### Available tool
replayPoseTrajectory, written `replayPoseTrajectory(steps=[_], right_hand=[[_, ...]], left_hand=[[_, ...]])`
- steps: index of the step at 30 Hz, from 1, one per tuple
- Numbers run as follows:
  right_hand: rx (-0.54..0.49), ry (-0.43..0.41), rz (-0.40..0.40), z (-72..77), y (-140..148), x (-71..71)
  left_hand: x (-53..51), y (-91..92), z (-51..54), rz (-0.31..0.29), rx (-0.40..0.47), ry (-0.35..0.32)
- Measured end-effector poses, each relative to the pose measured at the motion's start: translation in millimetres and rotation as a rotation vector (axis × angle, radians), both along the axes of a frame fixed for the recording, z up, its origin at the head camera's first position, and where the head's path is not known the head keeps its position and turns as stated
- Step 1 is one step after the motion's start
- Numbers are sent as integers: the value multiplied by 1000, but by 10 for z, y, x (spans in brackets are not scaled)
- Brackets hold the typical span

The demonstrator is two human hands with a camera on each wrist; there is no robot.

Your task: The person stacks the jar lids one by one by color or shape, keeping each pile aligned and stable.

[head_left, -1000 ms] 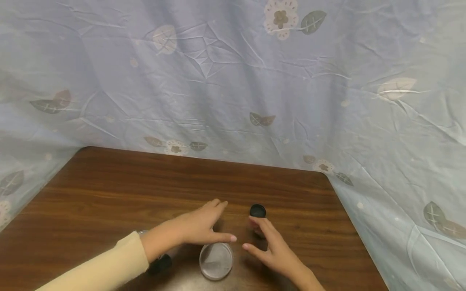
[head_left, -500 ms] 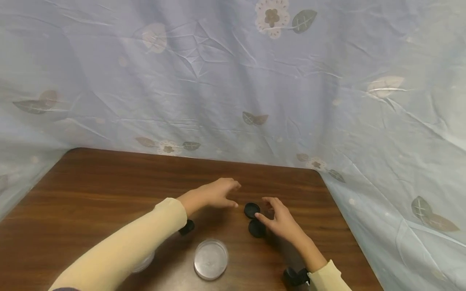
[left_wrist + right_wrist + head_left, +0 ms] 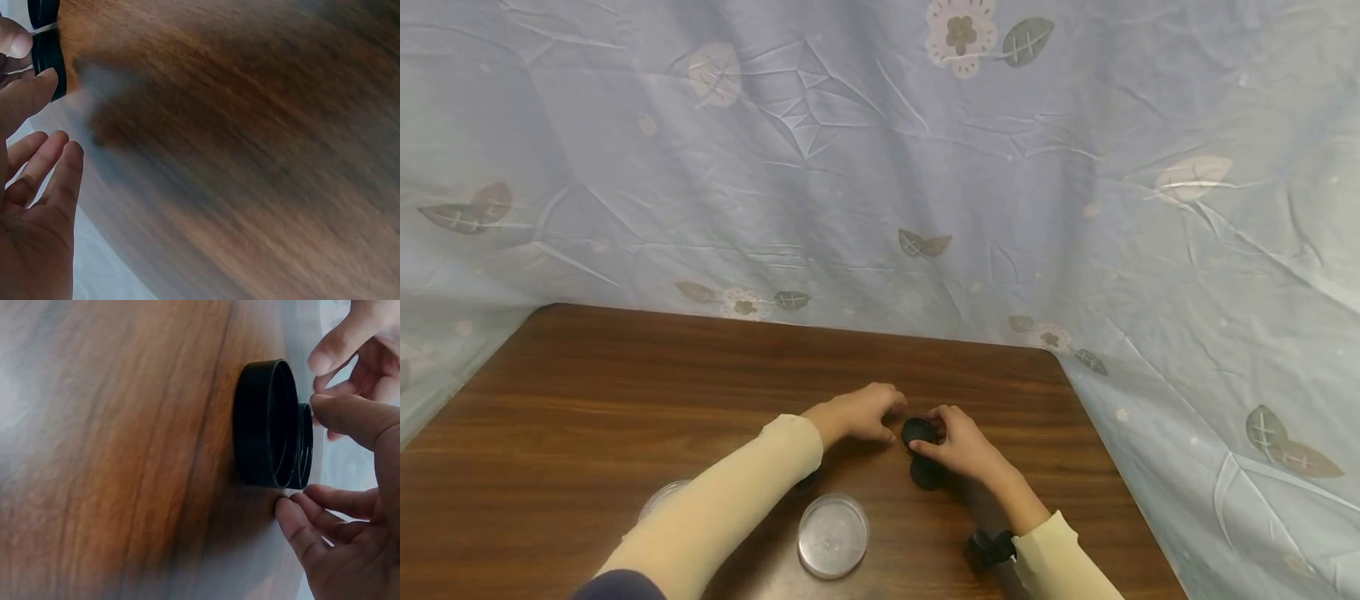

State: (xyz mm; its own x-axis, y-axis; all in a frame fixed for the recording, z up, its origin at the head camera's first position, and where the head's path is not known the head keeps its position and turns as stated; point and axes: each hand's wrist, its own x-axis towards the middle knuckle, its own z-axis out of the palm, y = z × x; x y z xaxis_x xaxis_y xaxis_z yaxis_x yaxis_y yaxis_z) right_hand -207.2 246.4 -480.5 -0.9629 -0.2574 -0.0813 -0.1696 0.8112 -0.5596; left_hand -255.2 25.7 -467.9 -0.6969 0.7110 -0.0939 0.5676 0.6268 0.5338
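Two round black lids lie side by side on the brown table: the farther lid (image 3: 917, 432) and the nearer lid (image 3: 927, 473). In the right wrist view the nearer lid (image 3: 255, 425) stands in front and partly covers the farther lid (image 3: 305, 447). My right hand (image 3: 962, 447) holds the farther lid between thumb and fingertips at its sides. Just left of that lid, my left hand (image 3: 865, 414) hovers with its fingers apart and nothing held. The left wrist view has its fingers (image 3: 65, 175) loosely extended, the lids (image 3: 49, 53) at the top left edge.
A clear round container (image 3: 832, 536) stands on the table (image 3: 715, 375) nearer to me. Another clear container (image 3: 662, 497) is partly hidden by my left forearm. A patterned cloth (image 3: 850, 167) hangs behind and beside the table.
My right hand has moved from above the lids to take hold of the farther one. My left hand has come across to the right, away from the clear container and close to the lids.
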Motion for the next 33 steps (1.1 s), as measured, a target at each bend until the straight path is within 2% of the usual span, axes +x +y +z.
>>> replayPoseTrajectory(steps=[8,16,21,33], right_hand=[[25,3,16,16,-70,-45],[13,2,49,21,-107,-69],[7,9,55,17,-107,-81],[-16,57,71,-25,-65,-73]], left_hand=[[-19,75,-77,8,-8,31],[-2,175,-105,-30,0,57],[-11,211,-139,-22,-12,68],[-14,163,-95,-28,50,66]])
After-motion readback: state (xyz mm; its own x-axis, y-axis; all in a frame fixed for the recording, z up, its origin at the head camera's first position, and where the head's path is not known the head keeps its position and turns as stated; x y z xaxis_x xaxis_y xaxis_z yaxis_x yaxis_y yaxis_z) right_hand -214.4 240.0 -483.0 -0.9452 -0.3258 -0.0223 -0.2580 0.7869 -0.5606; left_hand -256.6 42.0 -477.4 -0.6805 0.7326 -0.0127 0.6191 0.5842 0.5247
